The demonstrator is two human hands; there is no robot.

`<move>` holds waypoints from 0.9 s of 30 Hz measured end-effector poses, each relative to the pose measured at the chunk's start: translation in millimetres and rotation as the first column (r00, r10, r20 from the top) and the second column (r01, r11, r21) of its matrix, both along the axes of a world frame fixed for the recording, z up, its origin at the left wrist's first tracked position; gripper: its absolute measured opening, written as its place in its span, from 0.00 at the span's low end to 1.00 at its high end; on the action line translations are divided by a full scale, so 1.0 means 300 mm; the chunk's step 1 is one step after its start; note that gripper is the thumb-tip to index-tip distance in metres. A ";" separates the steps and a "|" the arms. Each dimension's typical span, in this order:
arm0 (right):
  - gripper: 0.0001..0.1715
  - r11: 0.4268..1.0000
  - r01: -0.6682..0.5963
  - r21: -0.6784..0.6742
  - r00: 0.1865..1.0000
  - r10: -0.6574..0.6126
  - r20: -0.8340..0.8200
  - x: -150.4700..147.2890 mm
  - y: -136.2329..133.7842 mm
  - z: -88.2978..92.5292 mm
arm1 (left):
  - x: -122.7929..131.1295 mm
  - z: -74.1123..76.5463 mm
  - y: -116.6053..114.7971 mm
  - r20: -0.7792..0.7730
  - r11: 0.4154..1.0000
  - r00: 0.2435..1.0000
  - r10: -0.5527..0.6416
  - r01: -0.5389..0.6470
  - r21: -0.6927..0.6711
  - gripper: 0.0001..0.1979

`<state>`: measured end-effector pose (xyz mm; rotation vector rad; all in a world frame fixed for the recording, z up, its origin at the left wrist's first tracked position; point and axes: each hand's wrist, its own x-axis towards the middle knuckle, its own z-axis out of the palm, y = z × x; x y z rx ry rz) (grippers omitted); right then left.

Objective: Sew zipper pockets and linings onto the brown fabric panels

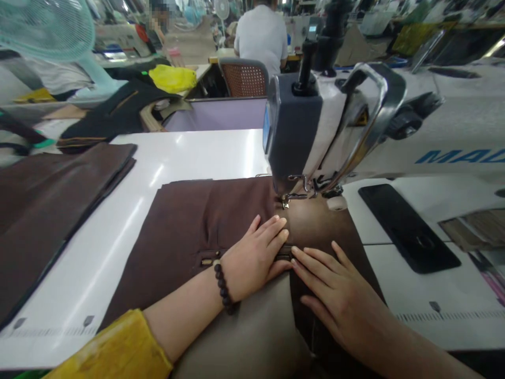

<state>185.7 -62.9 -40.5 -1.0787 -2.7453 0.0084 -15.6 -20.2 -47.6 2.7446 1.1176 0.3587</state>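
A brown fabric piece (189, 221) with a zipper (207, 261) lies on the white table under the sewing machine (355, 131). My left hand (256, 258), with a dark bead bracelet on its wrist, rests flat on the fabric, fingers stretched toward the presser foot (290, 199). My right hand (335, 295) lies flat beside it on the fabric, fingers pointing left and nearly touching the left hand's fingertips. A lighter beige cloth (252, 331) runs from below both hands toward me. Neither hand grips anything.
A stack of brown fabric (51, 210) sits at the left of the white table (189, 152). A black phone (408, 229) lies right of the machine. Behind are a person in a white shirt (261, 37) on a chair, a green fan (43, 26), and dark garments (114, 113).
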 end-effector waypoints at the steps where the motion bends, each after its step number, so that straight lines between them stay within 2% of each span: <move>1: 0.23 1.000 0.004 -0.009 1.000 -0.004 -0.003 -0.001 0.009 0.000 | -0.002 -0.001 0.008 0.003 1.000 1.000 0.001 -0.001 -0.001 0.23; 9: 0.21 0.994 0.058 -0.092 0.997 -0.063 -0.050 -0.013 0.068 0.001 | -0.006 -0.005 0.071 0.018 0.999 1.000 -0.010 0.011 -0.033 0.23; 15: 0.22 0.993 0.048 -0.107 0.998 -0.051 -0.024 -0.020 0.111 0.010 | -0.007 0.001 0.116 0.031 0.998 0.999 -0.011 0.013 -0.068 0.22; 22: 0.21 0.991 0.053 -0.127 0.998 -0.055 -0.013 -0.027 0.161 0.018 | -0.012 0.010 0.161 0.052 0.995 0.998 -0.035 0.040 -0.096 0.13; 27: 0.21 0.982 0.042 -0.187 0.998 -0.048 -0.029 -0.032 0.200 0.032 | -0.016 0.006 0.191 0.076 0.994 0.996 -0.044 0.051 -0.093 0.12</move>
